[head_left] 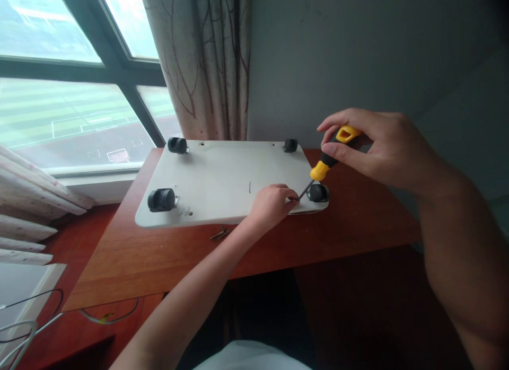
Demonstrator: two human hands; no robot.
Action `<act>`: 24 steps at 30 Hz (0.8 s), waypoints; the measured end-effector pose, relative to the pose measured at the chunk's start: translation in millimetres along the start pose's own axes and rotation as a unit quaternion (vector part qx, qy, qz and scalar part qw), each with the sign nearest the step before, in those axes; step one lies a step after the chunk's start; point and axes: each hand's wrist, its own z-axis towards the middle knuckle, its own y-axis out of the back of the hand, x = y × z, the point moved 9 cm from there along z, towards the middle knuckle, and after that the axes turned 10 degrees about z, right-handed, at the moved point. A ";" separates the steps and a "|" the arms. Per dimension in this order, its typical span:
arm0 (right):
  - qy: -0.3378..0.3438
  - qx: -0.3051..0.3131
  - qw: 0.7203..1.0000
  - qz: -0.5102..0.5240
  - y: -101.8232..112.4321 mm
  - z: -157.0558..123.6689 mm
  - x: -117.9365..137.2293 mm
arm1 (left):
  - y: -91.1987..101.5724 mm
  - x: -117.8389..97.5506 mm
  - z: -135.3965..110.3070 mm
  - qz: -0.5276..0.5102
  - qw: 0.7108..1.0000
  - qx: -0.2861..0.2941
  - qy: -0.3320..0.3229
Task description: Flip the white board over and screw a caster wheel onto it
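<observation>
A white board (222,182) lies flat on a wooden table (159,253), with a black caster wheel near each corner. My right hand (374,142) is closed round the yellow-and-black handle of a screwdriver (328,160). The screwdriver's metal tip slants down to the base of the near right caster (319,193). My left hand (272,203) rests on the board beside that caster, fingers pinched together at the screwdriver tip; what they pinch is too small to make out.
The other casters stand at the near left (161,200), far left (177,144) and far right (290,145). A few loose screws (220,234) lie on the table by the board's front edge. A window and curtain are behind; cables lie at lower left.
</observation>
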 end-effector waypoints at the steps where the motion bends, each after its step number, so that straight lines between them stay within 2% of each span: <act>1: -0.001 -0.002 1.000 0.003 -1.4 0.1 -1.8 | -1.1 -0.2 0.1 0.004 1.000 0.004 -0.001; 9: -0.014 -0.025 1.000 0.009 -4.2 0.2 -15.3 | -4.1 1.0 -0.3 0.005 1.000 0.004 -0.007; 15: -0.014 0.049 0.999 0.000 -9.8 -3.0 -12.0 | -5.2 1.9 -0.7 0.014 1.000 0.003 -0.010; 21: -0.008 -0.021 0.997 -0.074 -4.0 -3.3 -10.2 | -6.1 1.9 -1.2 0.012 1.000 0.002 -0.014; 24: -0.015 -0.014 0.998 -0.062 -5.7 -2.6 -11.1 | -6.5 2.4 -1.0 0.017 1.000 0.007 -0.012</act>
